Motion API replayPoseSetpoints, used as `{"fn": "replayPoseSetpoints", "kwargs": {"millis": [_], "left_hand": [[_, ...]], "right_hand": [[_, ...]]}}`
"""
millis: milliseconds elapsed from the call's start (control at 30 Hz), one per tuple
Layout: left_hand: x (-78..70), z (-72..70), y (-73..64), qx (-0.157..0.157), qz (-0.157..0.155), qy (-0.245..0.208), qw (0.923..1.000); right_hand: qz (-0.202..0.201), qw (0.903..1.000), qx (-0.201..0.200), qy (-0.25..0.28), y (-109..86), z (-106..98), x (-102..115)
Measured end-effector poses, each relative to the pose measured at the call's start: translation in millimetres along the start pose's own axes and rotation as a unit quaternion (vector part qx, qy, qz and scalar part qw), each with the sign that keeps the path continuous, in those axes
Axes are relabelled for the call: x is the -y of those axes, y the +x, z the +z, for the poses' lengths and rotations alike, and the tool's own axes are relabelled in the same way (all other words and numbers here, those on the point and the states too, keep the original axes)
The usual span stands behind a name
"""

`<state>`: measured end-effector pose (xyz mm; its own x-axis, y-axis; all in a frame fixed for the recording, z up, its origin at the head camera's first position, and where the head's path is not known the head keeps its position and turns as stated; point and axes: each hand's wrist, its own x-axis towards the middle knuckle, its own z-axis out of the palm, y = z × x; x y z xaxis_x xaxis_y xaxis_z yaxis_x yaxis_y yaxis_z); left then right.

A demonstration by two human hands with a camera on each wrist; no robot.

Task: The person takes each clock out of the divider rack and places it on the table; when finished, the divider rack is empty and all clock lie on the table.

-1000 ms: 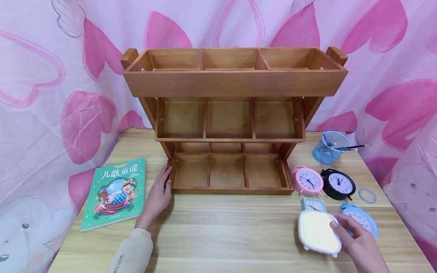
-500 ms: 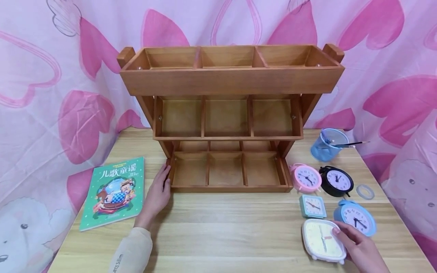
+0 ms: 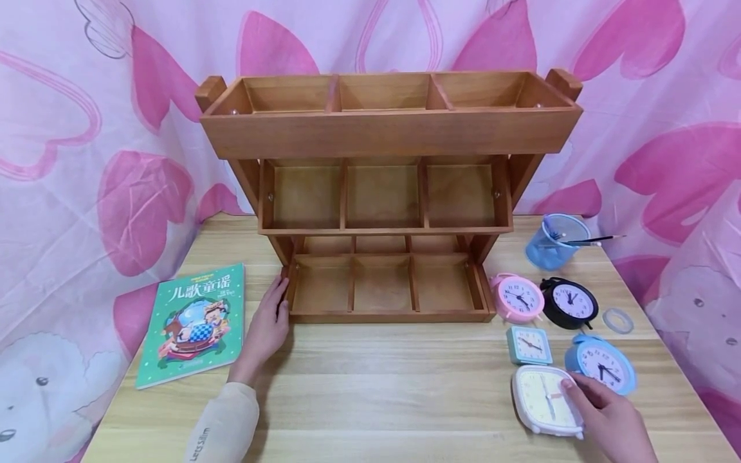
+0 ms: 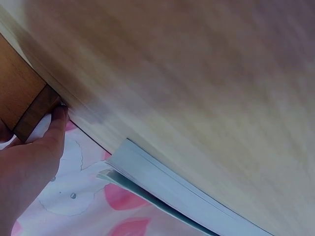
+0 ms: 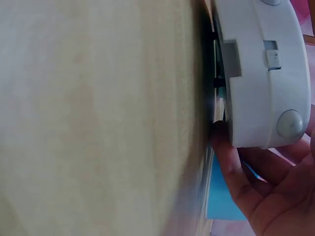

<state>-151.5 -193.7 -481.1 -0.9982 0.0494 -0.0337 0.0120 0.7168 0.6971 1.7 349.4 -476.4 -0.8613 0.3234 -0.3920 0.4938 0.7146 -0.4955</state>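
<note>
My right hand (image 3: 616, 418) grips the right edge of a white alarm clock (image 3: 548, 400), thumb on the face rim. In the right wrist view, fingers (image 5: 236, 182) reach under the white casing (image 5: 266, 73), close over the tabletop. A small teal square clock (image 3: 529, 346) and a blue alarm clock (image 3: 602, 364) stand beside it. My left hand (image 3: 267, 328) holds the lower left end of a three-tier wooden rack (image 3: 390, 134). In the left wrist view, the wooden end (image 4: 37, 110) lies between the fingers and thumb of that hand (image 4: 34, 162).
A pink alarm clock (image 3: 518, 298), a black one (image 3: 572, 302) and a clear ring (image 3: 618, 321) lie at the right. Behind them stands a blue mesh pen cup (image 3: 550, 251). On the left lies a green book (image 3: 197, 328). A heart-patterned curtain (image 3: 145, 212) surrounds the table.
The white clock has been tilted and moved slightly right in my right hand, so its face shows without glare and the teal clock is uncovered. My left hand stays at the rack.
</note>
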Motion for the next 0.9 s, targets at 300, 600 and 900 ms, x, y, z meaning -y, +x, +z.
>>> {"fn": "replayPoseSetpoints", "kwargs": {"millis": [300, 600, 900], "left_hand": [[1.7, -1.3, 0.9, 0.003, 0.002, 0.0, 1.0], [5.9, -8.0, -5.0, 0.022, 0.003, -0.006, 0.9997], [2.1, -29.0, -28.7, -0.003, 0.007, -0.048, 0.9988]], "right_hand": [[-0.013, 0.9997, -0.014, -0.013, -0.4, 2, 2], [0.009, 0.9999, 0.004, -0.007, 1.8, 7, 3], [0.005, 0.999, 0.032, -0.03, -5.9, -3, 8]]}}
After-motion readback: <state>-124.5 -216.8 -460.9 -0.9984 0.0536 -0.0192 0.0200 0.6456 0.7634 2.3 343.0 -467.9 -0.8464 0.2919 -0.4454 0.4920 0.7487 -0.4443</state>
